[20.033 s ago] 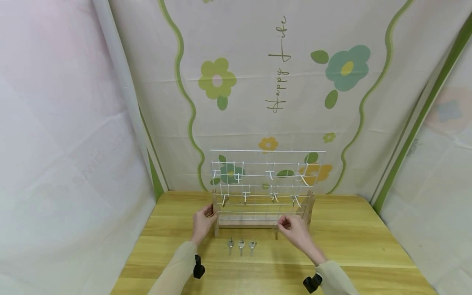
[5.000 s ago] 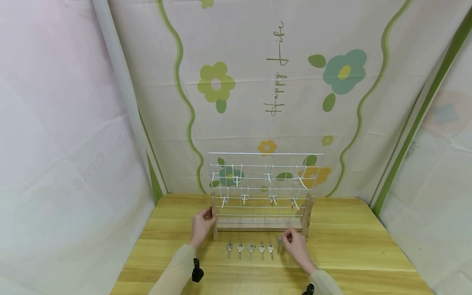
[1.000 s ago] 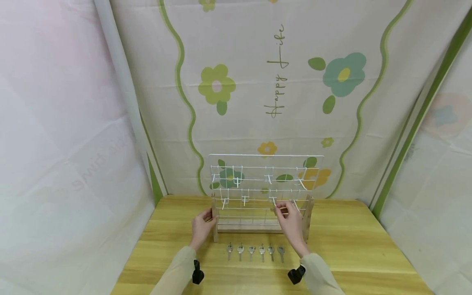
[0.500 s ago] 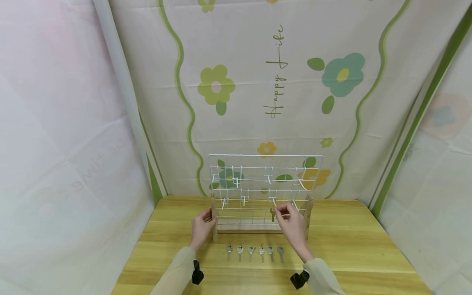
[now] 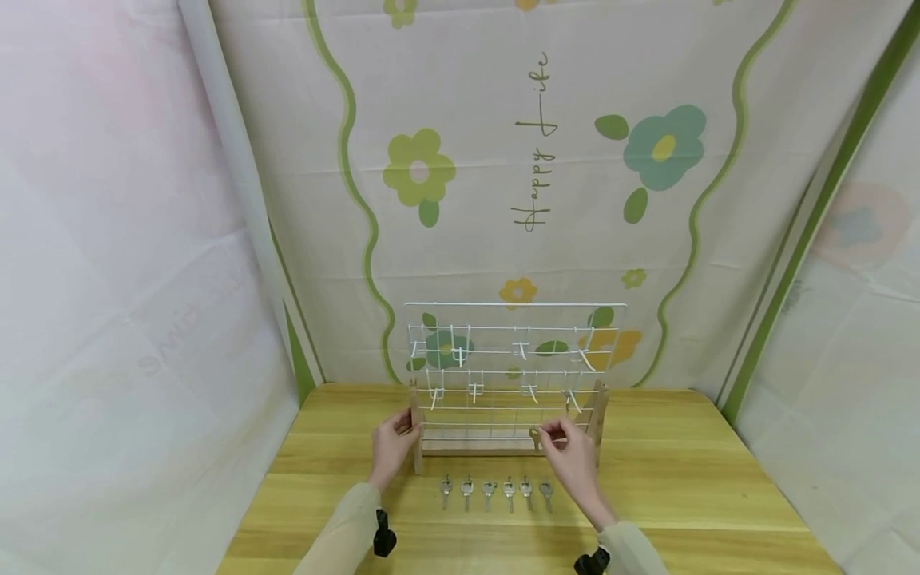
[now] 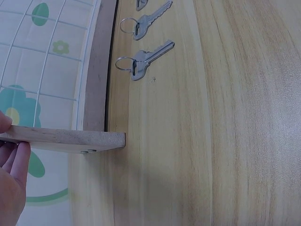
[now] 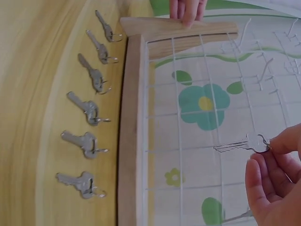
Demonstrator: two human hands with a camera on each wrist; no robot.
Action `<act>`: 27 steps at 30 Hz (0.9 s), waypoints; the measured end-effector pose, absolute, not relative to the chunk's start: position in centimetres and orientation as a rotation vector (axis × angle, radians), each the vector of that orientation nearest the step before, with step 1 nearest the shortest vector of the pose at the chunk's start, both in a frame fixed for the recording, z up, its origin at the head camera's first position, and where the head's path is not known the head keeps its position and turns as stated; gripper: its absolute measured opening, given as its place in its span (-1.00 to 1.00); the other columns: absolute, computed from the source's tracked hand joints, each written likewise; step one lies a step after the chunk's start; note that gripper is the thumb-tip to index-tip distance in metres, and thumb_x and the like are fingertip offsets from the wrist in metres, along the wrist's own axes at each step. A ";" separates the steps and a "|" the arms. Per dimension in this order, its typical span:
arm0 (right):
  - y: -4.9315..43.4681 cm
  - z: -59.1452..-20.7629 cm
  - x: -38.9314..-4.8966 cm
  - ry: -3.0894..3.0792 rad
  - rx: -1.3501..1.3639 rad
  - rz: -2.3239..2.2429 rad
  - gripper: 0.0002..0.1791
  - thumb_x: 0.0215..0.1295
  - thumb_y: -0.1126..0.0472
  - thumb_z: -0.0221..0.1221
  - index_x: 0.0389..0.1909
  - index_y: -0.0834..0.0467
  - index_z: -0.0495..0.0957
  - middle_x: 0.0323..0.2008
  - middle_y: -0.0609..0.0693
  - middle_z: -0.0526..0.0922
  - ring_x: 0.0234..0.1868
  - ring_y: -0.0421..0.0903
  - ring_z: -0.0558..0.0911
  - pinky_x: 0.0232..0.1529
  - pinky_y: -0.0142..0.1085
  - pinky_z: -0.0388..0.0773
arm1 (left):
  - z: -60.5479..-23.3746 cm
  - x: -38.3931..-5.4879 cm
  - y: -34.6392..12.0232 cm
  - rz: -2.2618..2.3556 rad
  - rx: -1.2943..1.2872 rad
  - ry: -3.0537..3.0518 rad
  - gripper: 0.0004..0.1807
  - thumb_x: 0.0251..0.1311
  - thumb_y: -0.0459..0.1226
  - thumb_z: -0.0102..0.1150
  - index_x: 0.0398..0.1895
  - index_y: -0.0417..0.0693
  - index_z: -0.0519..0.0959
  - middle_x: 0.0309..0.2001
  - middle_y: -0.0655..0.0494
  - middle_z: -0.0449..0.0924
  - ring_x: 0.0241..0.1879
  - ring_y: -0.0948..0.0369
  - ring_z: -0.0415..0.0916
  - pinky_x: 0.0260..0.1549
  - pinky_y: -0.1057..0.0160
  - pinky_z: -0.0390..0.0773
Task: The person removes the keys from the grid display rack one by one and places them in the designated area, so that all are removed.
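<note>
A white wire rack [image 5: 503, 371] with hooks stands on wooden feet. My left hand [image 5: 391, 449] grips its left wooden upright [image 5: 416, 427], with the thumb on one side and fingers on the other in the left wrist view. By its small ring, my right hand [image 5: 573, 459] pinches a silver key [image 7: 237, 144] before the rack's lower right part, above the table. Several keys [image 5: 489, 492] lie in a row in front of the rack, each with a ring visible in the right wrist view. Another key [image 5: 568, 402] hangs from the lower row's rightmost hook, partly seen.
Hooks [image 5: 460, 356] jut forward from the rack in two rows. Its wooden base bar [image 5: 474, 445] lies behind the keys. The wooden table [image 5: 668, 479] stretches to both sides, with a flowered cloth [image 5: 474, 239] hanging behind and at the sides.
The row of keys has grown to the right since the earliest frame. My right hand has brought one more key off a lower hook and down. My left hand has stayed on the upright.
</note>
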State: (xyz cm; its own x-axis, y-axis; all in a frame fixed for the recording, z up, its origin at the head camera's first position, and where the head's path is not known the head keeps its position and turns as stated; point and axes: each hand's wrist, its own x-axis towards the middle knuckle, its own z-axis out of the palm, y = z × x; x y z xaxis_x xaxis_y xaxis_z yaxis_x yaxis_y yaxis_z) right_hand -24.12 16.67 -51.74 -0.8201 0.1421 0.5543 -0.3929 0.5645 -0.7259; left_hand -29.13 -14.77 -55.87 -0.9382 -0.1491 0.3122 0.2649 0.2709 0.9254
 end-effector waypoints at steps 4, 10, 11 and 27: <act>17.4 -52.9 -24.1 -2.251 0.161 1.269 -0.90 0.15 0.45 0.29 -0.41 0.21 0.62 -0.44 0.06 0.70 -0.43 -0.37 0.58 -0.44 -0.54 0.65 | -55.8 -29.2 -14.8 -1.767 -0.036 -2.241 -0.57 0.17 -0.50 0.28 0.13 -0.46 0.54 0.06 -0.46 0.60 0.04 -0.22 0.63 -0.07 0.21 0.75; 18.8 -55.1 -24.1 -2.325 0.116 1.271 -0.89 0.19 0.46 0.26 -0.39 0.20 0.60 -0.43 0.07 0.68 -0.43 -0.36 0.58 -0.43 -0.55 0.64 | -55.6 -29.3 -14.8 -1.780 0.007 -2.260 -0.56 0.17 -0.48 0.29 0.15 -0.42 0.54 0.08 -0.41 0.60 0.07 -0.18 0.64 -0.04 0.23 0.74; 19.1 -55.4 -24.1 -2.336 0.109 1.266 -0.88 0.18 0.47 0.26 -0.39 0.20 0.60 -0.42 0.06 0.68 -0.43 -0.36 0.58 -0.43 -0.55 0.63 | -55.6 -29.3 -14.8 -1.782 0.008 -2.261 -0.56 0.17 -0.48 0.29 0.15 -0.41 0.54 0.08 -0.41 0.60 0.07 -0.17 0.64 -0.04 0.23 0.74; 22.1 -58.8 -23.8 -2.528 0.036 1.192 -0.91 0.09 0.47 0.27 -0.42 0.25 0.58 -0.50 0.03 0.66 -0.51 -0.39 0.49 -0.51 -0.55 0.53 | -55.7 -29.4 -14.7 -1.821 0.009 -2.239 -0.54 0.16 -0.49 0.30 0.16 -0.42 0.53 0.09 -0.43 0.59 0.10 -0.24 0.59 -0.04 0.23 0.74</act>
State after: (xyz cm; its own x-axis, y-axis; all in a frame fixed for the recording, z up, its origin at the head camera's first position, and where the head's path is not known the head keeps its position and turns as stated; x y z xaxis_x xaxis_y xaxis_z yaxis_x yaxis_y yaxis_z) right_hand -23.76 22.07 -58.81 -0.9403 0.1220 0.3176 -0.1673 0.6468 -0.7440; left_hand -29.39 -14.72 -55.67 -0.9676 -0.1642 0.1919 0.1544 0.2165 0.9640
